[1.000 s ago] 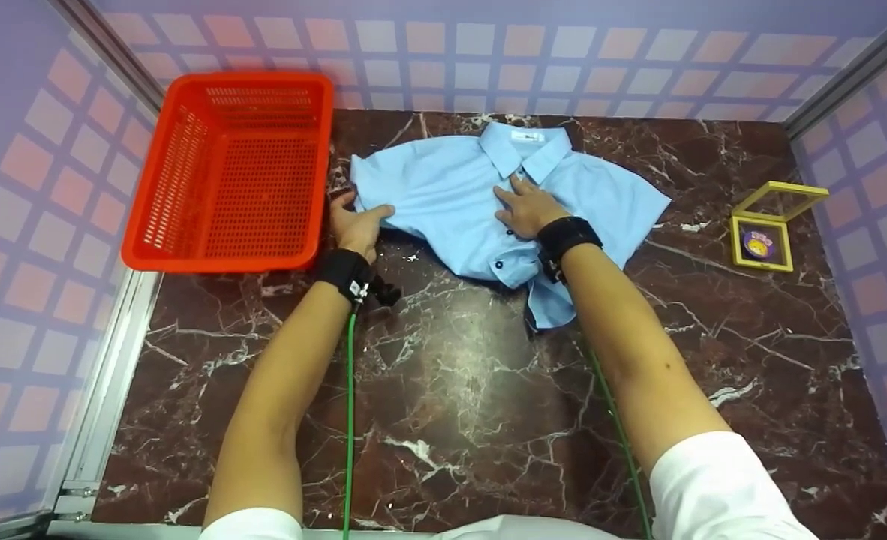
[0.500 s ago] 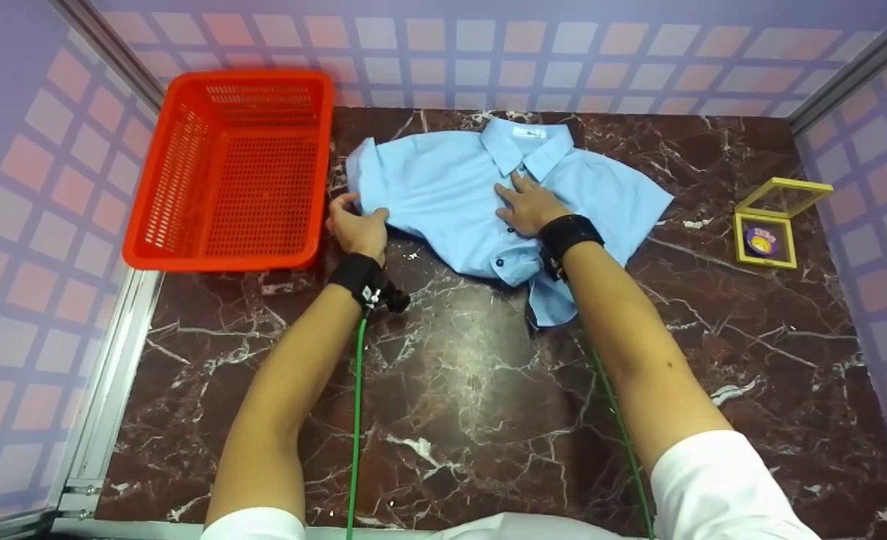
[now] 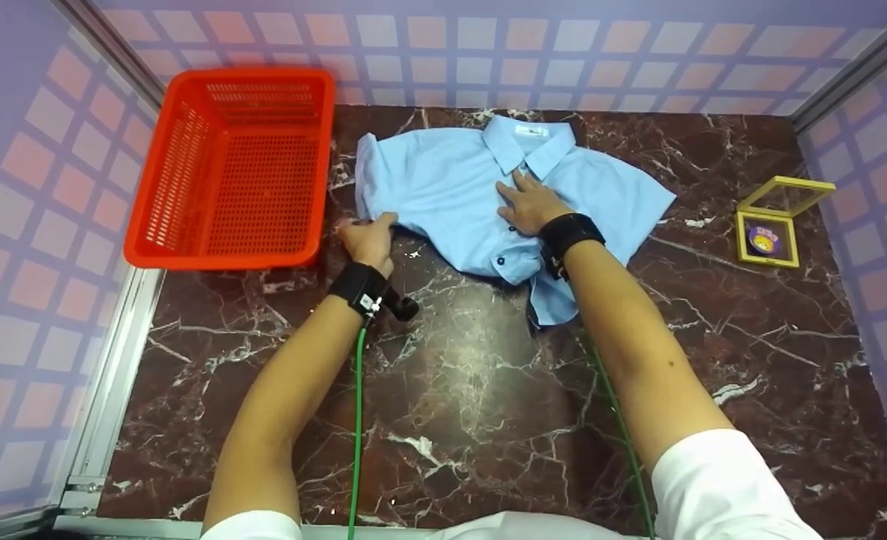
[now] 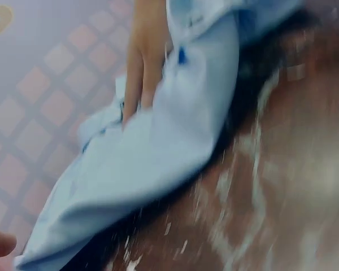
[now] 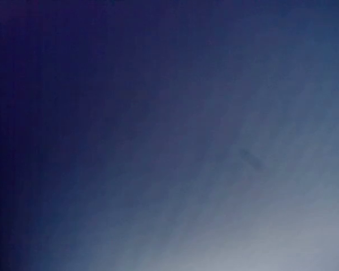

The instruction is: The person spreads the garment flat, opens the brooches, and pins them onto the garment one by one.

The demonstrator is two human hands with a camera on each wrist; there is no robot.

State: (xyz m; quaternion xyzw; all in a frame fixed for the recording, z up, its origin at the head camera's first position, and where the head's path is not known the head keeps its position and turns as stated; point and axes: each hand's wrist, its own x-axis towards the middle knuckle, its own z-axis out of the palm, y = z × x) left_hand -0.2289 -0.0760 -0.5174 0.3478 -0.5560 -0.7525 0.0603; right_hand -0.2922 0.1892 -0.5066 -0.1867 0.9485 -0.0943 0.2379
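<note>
A light blue short-sleeved shirt (image 3: 443, 176) lies front up, its collar at the far side and its lower part bunched near the right hand. At the sleeve on the left, the left hand (image 3: 368, 244) pinches the lower edge, thumb uppermost; its other fingers are partly hidden. That sleeve's end is turned up. The right hand (image 3: 533, 204) rests on the button front below the collar, fingers spread. In the left wrist view, the shirt (image 4: 141, 161) slants across, with a fingertip (image 4: 0, 244) at the left edge. The right wrist view shows only blurred blue.
A red plastic basket (image 3: 226, 262) stands to the left, close to the left hand. On the right lies a small yellow frame box (image 3: 768, 259) with its lid raised. A green cable (image 3: 357, 420) trails from the left wrist. Patterned walls enclose the dark marbled table (image 3: 458, 420).
The left sleeve's end has been turned up and drawn slightly right. The left hand has shifted a little right and toward the body. The right hand has stayed in place.
</note>
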